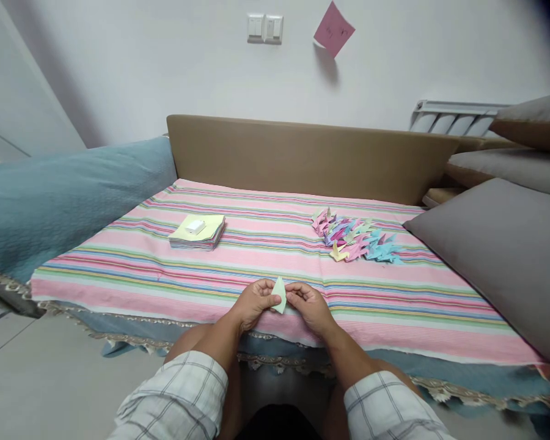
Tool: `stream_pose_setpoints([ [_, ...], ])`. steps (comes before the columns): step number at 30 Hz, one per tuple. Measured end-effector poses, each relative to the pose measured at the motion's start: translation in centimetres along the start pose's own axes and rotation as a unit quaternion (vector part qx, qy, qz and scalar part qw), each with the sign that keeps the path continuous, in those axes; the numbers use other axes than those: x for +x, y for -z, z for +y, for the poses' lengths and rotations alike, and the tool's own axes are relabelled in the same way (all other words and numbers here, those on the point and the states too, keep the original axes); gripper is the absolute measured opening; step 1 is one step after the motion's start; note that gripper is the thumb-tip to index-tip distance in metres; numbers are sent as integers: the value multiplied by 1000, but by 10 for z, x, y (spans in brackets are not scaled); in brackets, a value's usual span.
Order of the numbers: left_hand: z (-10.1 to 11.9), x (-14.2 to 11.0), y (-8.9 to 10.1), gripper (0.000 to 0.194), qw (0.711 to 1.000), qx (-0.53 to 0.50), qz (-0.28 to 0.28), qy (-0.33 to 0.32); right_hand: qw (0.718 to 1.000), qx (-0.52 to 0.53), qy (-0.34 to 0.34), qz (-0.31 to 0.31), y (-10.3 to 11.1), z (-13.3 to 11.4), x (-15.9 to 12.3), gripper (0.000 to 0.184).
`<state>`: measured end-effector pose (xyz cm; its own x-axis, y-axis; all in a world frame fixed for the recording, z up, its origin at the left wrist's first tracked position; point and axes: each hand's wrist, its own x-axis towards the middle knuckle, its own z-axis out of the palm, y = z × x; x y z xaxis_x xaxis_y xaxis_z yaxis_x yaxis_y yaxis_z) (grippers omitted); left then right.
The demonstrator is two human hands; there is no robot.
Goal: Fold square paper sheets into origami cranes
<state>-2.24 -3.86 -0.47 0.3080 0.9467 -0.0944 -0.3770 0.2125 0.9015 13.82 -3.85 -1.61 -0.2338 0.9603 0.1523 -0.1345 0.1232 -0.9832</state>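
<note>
A pale green folded paper (279, 295) stands upright over the near edge of the pink striped cloth (256, 269), a narrow kite shape with its point up. The left hand (253, 304) grips it, thumb flat on the front and fingers behind. The right hand (312, 307) comes in from the other side, fingers curled and thumb near the forefinger, right at the paper's edge; whether those tips actually pinch it, I can't tell from here. Both forearms reach forward and angle inward from rolled checked sleeves (187, 391), so the hands meet in front of the knees. The piece looks only partly folded to me: it is creased down to a slim form, with no spread wings showing. Past the hands, to the right, lies a heap of finished-looking paper cranes (355, 244) in pink, purple, yellow and blue. To the left sits a thick stack of square paper (197, 239), apparently unfolded, topped by a small white block (195, 227). Grey cushions (499, 256) lean in at the far right.
</note>
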Motion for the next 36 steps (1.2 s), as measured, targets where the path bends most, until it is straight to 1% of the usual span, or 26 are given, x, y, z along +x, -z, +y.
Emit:
stream_pose_setpoints([
  [4,-2,1,2,45,1000,26,0,0,998,-38,48,30,0,4,0,37],
  [7,-4,2,3,45,999,42,-5,5,989,-98,102,45,0,5,-1,39],
  [10,-4,2,4,46,999,50,-7,13,967,-183,166,59,2,3,-2,31],
  [14,-4,2,3,46,998,56,-13,14,932,-279,223,62,8,0,-3,26],
  [17,-3,1,3,45,998,59,-20,8,903,-332,266,58,12,-3,-4,20],
  [19,-3,1,3,44,998,63,-24,4,891,-346,289,53,14,-5,-4,15],
  [21,-3,1,3,42,997,67,-25,-2,887,-349,298,45,15,-6,-4,8],
  [23,-4,0,3,41,997,74,-24,-10,890,-344,297,37,14,-8,-5,2],
  [26,-4,0,1,40,996,81,-24,-15,896,-340,285,32,12,-7,-6,3],
  [31,-2,-1,-2,41,997,70,-33,-4,899,-351,260,41,11,-3,-5,7],
  [36,-2,-1,-3,41,997,77,-19,1,901,-342,265,23,11,-5,-4,11],
])
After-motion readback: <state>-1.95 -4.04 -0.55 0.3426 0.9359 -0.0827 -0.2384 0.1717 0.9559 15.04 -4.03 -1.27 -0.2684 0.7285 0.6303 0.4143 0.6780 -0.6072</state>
